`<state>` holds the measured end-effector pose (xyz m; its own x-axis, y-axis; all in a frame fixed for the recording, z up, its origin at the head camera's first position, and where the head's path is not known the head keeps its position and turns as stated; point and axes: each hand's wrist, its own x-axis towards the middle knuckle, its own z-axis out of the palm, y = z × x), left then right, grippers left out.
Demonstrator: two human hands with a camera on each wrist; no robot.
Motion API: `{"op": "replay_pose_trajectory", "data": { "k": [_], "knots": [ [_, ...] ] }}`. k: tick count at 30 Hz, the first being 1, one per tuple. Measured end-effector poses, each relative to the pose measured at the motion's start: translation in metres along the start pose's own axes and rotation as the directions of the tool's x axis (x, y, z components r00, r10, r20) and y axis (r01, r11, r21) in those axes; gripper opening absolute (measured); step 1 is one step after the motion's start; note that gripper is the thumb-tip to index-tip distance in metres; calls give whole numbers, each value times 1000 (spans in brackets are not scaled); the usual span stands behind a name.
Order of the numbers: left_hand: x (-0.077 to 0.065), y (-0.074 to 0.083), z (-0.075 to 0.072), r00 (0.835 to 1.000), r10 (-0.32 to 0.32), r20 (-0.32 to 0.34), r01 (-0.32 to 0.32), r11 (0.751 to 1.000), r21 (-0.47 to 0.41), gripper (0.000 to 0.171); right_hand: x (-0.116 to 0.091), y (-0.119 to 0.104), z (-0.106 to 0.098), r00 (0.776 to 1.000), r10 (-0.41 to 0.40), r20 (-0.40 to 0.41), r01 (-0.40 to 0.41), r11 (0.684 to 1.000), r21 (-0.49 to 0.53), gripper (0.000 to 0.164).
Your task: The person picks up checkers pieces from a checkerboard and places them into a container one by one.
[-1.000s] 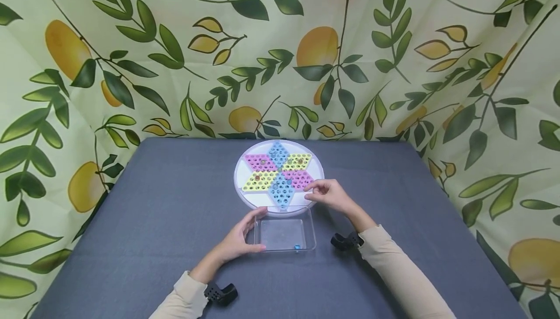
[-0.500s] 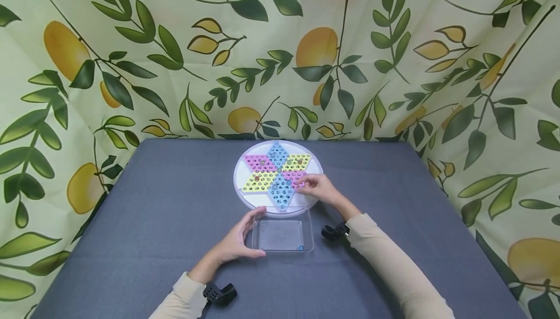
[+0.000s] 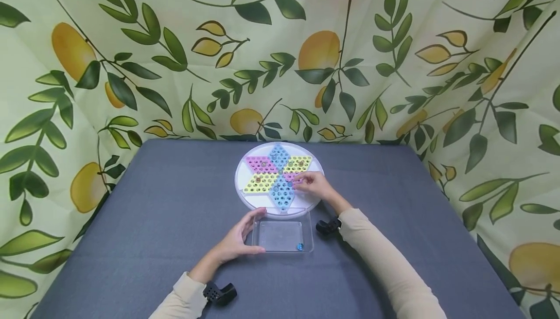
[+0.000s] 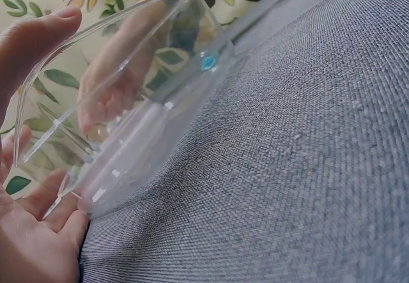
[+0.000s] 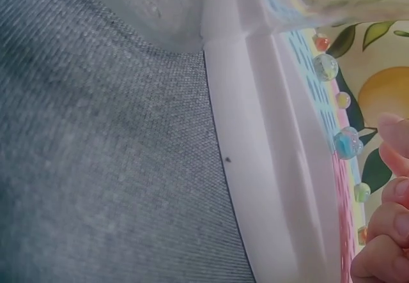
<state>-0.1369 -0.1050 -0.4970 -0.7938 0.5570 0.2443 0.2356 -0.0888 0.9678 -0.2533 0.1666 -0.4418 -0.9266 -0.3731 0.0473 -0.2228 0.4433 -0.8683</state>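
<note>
A round white Chinese checkers board [image 3: 250, 199] with a blue, pink and yellow star lies at the table's far side, several glass marbles in its holes. My left hand [image 3: 239, 237] grips the left end of a clear plastic box [image 3: 280, 237], thumb at the near side, fingers at the far side. Inside the box, one blue marble [image 3: 300, 246] lies in the near right corner. My right hand [image 3: 316, 184] is over the board's right part, thumb and forefinger apart, tips beside a blue marble [image 3: 290, 184]. In the right wrist view a gap shows between the fingers [image 5: 391, 225] and a blue marble [image 5: 348, 142].
A dark grey cloth [image 3: 175, 202] covers the table. Behind it hangs a cream curtain [image 3: 271, 12] printed with leaves and orange fruit. The box's far edge overlaps the board's near rim in the head view. Black camera mounts [image 3: 220, 293] sit at both wrists.
My right hand has moved left and inward from the board's right edge to the blue marble. The marble in the box has rolled slightly right. My left hand has kept its grip.
</note>
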Motion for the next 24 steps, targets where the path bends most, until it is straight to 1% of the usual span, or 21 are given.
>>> {"op": "replay_pose_trajectory", "data": {
  "k": [3, 8, 11, 17, 24],
  "knots": [
    [1, 0, 1, 1000, -14, -3, 14, 1000, -9, 92, 6, 15, 2, 1000, -9, -12, 9, 1000, -12, 28],
    [1, 0, 1, 999, -38, -11, 38, 999, -18, 91, 10, 21, 4, 999, -25, -24, 25, 1000, -5, 27],
    [2, 0, 1, 999, -46, -15, 46, 999, -17, 91, 14, 22, 5, 999, -5, -33, 5, 1000, -11, 27],
    [1, 0, 1, 998, -60, -19, 60, 998, -15, 89, 18, 22, 10, 998, 58, -40, -60, 997, -54, 28],
    [0, 0, 2, 998, -49, -29, 48, 998, -28, 88, 22, 27, 13, 995, 92, -42, -95, 993, -72, 27]
  ]
}}
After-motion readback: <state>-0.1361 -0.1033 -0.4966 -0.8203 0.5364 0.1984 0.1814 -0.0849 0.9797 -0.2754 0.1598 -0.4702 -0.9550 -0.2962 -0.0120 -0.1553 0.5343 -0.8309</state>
